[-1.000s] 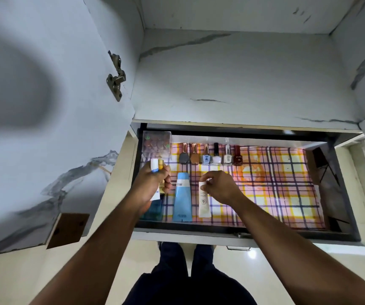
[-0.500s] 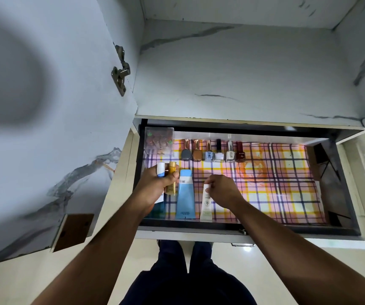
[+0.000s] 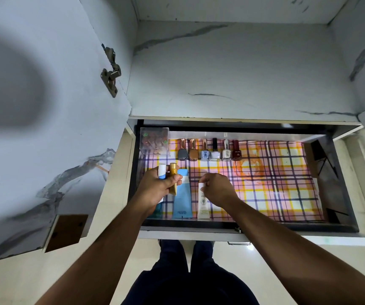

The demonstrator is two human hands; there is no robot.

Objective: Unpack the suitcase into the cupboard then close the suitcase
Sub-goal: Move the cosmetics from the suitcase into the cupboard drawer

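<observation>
Cream plastic, a slim squeeze tube lying lengthwise on the plaid pink-and-yellow drawer liner, pinched at its crimped far end by the right hand, thumb and fingers curled onto it. Just beside it at 9 o'clock, a flat light-blue tube with a white band, parallel and close, whether touching not clear. Held over the drawer's left part by the left hand, fingers wrapped round two items at once: a white stick with a blue band and a small gold-coloured tube, both poking out toward 12 o'clock. Along the back edge at 12 o'clock, a row of six nail-polish bottles, standing close together, with a clear plastic box of small trinkets at 11 o'clock. Open black-framed cupboard drawer otherwise bare liner toward 3 o'clock. Suitcase nowhere in view. Likely step: squaring the cream tube into line, then setting down the two held pieces. Best done by nudging the cream tube straight with its cap end level with the blue one's, letting go cleanly without dragging the liner. Next, passing one item at a time across to the right hand instead of dropping both, laying each flat at 3 o'clock of the cream tube, where free liner remains. Worth keeping wrists low and clear of the bottle row, since a knock there could topple several.
</observation>
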